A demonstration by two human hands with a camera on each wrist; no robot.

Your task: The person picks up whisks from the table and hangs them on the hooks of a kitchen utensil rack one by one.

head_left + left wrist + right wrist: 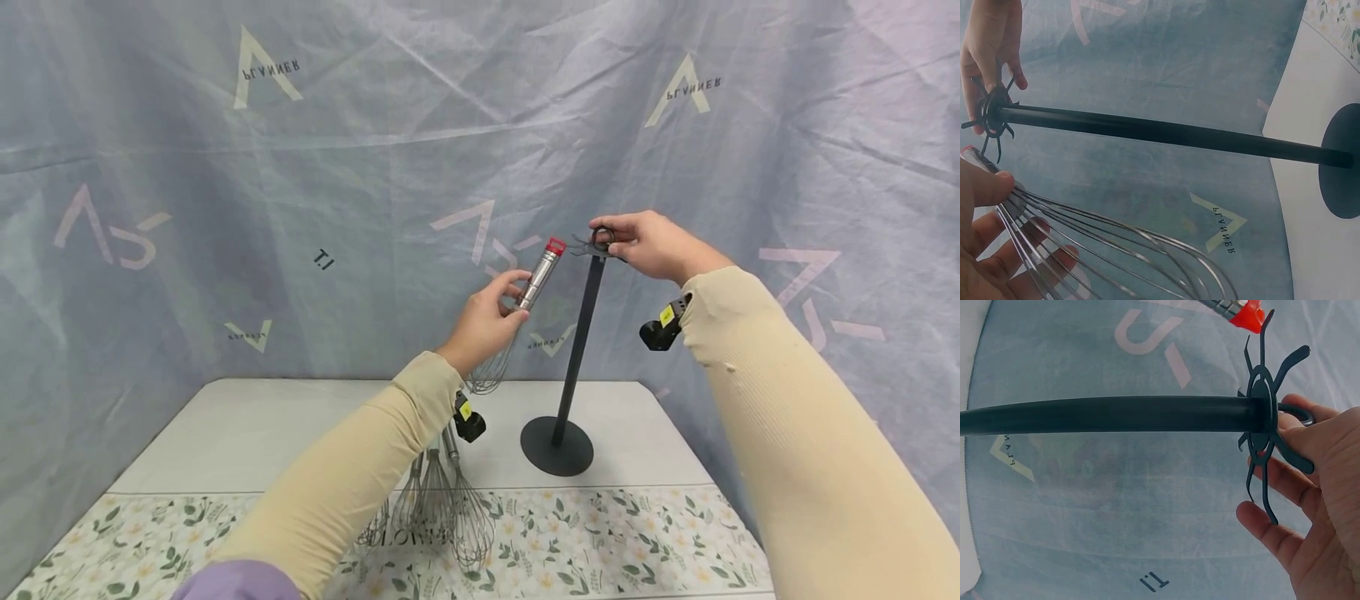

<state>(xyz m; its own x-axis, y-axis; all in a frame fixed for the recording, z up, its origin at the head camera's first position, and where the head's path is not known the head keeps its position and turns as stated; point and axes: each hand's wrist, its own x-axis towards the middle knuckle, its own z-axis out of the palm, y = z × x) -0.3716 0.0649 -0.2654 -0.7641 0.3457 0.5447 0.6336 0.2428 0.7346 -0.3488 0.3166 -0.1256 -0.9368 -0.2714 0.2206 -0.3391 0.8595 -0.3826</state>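
Observation:
A whisk with a silver handle point(536, 279) and a red hanging loop point(555, 246) is held in my left hand point(487, 321), thumb on one side and fingers on the other. Its wires point(1141, 250) point downward, and the red end leans close to the hooks of a black utensil stand point(577, 350). Whether loop and hook touch I cannot tell. My right hand point(652, 243) pinches the ring point(1297, 412) on top of that stand, beside the hooked crown point(1262, 419). The stand's round base point(557, 446) rests on the table.
Several more wire whisks point(435, 492) lie on the table below my left forearm, their handles partly hidden. A floral cloth point(600, 542) covers the front of the white table point(262, 425). Behind hangs a grey-blue printed curtain point(360, 167).

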